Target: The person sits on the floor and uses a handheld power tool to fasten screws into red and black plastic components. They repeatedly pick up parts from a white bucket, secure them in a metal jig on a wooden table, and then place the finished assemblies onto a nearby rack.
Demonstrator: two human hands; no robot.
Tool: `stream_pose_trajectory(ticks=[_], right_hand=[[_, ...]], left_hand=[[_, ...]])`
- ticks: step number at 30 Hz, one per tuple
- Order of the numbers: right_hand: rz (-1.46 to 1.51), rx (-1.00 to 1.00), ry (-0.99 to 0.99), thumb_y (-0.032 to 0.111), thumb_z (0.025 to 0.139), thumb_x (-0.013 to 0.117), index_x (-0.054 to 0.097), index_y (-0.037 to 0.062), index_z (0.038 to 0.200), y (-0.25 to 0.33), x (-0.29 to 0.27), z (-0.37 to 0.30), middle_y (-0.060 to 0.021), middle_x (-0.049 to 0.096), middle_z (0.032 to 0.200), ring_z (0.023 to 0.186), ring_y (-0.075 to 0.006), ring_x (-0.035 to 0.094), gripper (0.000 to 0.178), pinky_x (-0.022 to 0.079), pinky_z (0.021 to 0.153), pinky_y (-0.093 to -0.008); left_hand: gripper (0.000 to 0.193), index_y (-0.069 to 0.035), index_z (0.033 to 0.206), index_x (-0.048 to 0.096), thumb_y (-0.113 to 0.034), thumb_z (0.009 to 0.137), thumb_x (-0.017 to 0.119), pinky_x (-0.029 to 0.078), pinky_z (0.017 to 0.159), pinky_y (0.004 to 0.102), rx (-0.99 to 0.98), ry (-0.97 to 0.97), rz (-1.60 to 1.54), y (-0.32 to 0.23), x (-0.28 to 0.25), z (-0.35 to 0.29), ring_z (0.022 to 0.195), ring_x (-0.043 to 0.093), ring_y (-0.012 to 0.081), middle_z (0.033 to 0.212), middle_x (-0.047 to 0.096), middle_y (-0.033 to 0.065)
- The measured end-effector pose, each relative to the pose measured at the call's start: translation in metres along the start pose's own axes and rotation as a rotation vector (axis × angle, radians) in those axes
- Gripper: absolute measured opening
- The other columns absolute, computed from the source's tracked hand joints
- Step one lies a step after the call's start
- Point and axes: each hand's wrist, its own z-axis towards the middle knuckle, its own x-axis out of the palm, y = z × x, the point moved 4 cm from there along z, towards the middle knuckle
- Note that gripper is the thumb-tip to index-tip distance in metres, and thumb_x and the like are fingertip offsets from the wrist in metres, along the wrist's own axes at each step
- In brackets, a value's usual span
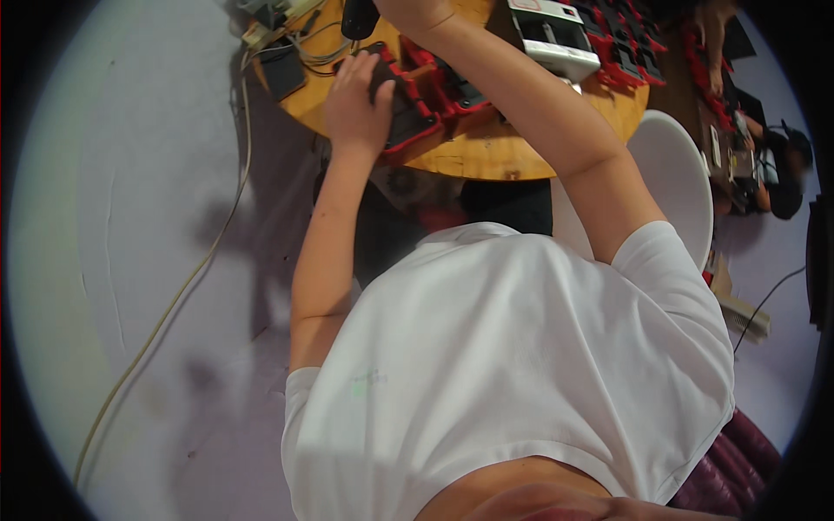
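Note:
My left hand (354,104) lies on a red-and-black plastic housing (408,117), fingers stretched and thumb apart. Close to its fingertips, the bit of a black electric screwdriver (358,21) points down at the housing's far end. My right hand (415,10) grips that screwdriver at the upper edge of the picture, where most of its fingers are cut off. Whether the bit touches a screw is too small to tell. Another red-and-black housing (456,91) sits just right of the first.
A round wooden table (486,156) bears these things. Right of my forearm stands a white-and-silver device (556,39), with several red-and-black housings (621,43) beyond. Cables (317,48) lie at the far left. A white chair (669,165) stands at right; co-workers are farther right.

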Motion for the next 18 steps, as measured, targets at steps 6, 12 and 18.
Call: stream_pose_trajectory(ticks=[6,12,18], right_hand=[[-0.112,-0.049,0.035,0.007,0.087,0.069,0.050,0.0045,0.103,-0.035,0.015,-0.007,-0.0011,0.057,0.086,0.070,-0.0078,0.052,0.025,0.044,0.061,-0.0256],[-0.111,0.021,0.088,0.007,0.089,0.067,0.050,0.0039,0.103,-0.036,0.019,-0.010,-0.0007,0.057,0.085,0.070,-0.0078,0.052,0.022,0.045,0.062,-0.0246],[-0.148,0.098,0.144,0.008,0.087,0.069,0.049,0.0040,0.104,-0.046,0.030,-0.019,-0.0013,0.056,0.084,0.070,-0.0081,0.051,0.026,0.045,0.061,-0.0249]], left_hand=[[0.041,-0.003,0.121,0.060,-0.017,0.083,0.069,0.039,0.106,0.0445,-0.027,-0.007,-0.017,-0.004,-0.003,0.001,0.127,0.050,0.0359,0.130,0.060,0.0181],[0.040,-0.003,0.122,0.059,-0.012,0.084,0.069,0.041,0.105,0.0442,-0.041,-0.002,-0.018,-0.006,-0.005,0.000,0.127,0.050,0.0386,0.131,0.059,0.0188],[0.041,-0.006,0.124,0.058,-0.017,0.085,0.067,0.034,0.106,0.0499,-0.068,0.021,-0.031,0.001,0.001,-0.003,0.133,0.045,0.0317,0.135,0.056,0.0139]])
